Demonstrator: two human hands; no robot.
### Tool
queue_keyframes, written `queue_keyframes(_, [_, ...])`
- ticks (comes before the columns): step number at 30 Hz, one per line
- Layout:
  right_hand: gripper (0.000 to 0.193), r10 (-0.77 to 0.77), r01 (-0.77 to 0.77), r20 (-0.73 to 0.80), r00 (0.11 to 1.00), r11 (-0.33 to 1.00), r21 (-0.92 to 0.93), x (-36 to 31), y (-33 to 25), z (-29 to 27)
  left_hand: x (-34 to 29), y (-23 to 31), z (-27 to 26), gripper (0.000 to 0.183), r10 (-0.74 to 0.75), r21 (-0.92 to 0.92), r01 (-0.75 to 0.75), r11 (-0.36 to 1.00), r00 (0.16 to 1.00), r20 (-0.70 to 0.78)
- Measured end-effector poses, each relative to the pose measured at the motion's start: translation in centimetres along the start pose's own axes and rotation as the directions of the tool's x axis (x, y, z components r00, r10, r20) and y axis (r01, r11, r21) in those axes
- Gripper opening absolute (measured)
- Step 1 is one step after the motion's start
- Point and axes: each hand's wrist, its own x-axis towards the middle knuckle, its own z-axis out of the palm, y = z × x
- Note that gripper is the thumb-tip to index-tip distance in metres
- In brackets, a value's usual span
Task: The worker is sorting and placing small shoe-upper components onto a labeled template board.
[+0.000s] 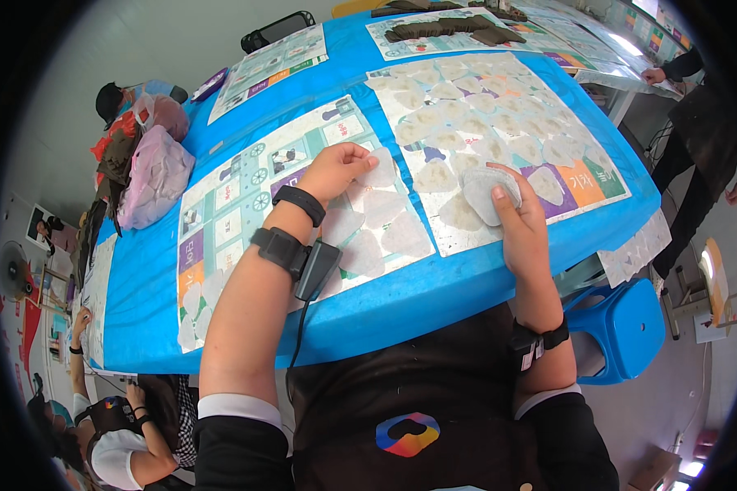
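Note:
Between the thumb and fingers of my left hand (pixel 336 170) is a thin, whitish oval sheet (pixel 381 172), held over the printed mat in front of me. My right hand (pixel 526 229) grips a stack of similar oval sheets (pixel 486 196), thumb on top. Several pale sheets (pixel 363 252) lie on the left printed mat (pixel 315 123), under and beside my left hand. On the right printed mat (pixel 602 155), rows of oval pieces (pixel 493 150) are spread, many with a beige-brown tint in the middle. I cannot tell their material.
A blue cloth (pixel 368 296) covers the table. Plastic bags (pixel 157 176) sit at its left edge, and dark folded pieces (pixel 454 29) lie on a far mat. A blue stool (pixel 618 331) stands at the right. Other people work at the left and stand at the right.

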Motion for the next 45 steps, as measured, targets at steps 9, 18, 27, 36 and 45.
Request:
queue_keyframes(9, [0.031,0.02,-0.02,0.005,1.0,1.0,-0.003,0.0,0.1,0.0,-0.1,-0.2,-0.1,0.015,-0.014,-0.197,0.018,0.98,1.0,0.023])
queue_keyframes(18, [0.031,0.003,-0.003,0.011,1.0,1.0,-0.004,0.0,0.0,-0.1,0.4,-0.7,-0.1,0.016,0.023,-0.071,-0.022,0.997,1.0,0.021])
queue_keyframes(27, [0.031,0.0,0.0,0.015,1.0,1.0,0.003,0.0,0.0,-0.1,0.2,-0.6,0.4,0.016,0.065,0.062,-0.064,0.996,0.998,-0.01])
queue_keyframes(36, [0.03,0.007,-0.007,0.019,1.0,1.0,0.021,-0.1,0.0,-0.1,0.1,-0.6,0.4,0.018,0.122,0.203,-0.115,0.972,0.992,-0.023])
queue_keyframes(45, [0.03,-0.001,0.0,0.019,1.0,0.999,0.032,-0.1,0.0,-0.1,0.1,-0.7,0.3,0.017,0.134,0.281,-0.115,0.953,0.99,-0.048])
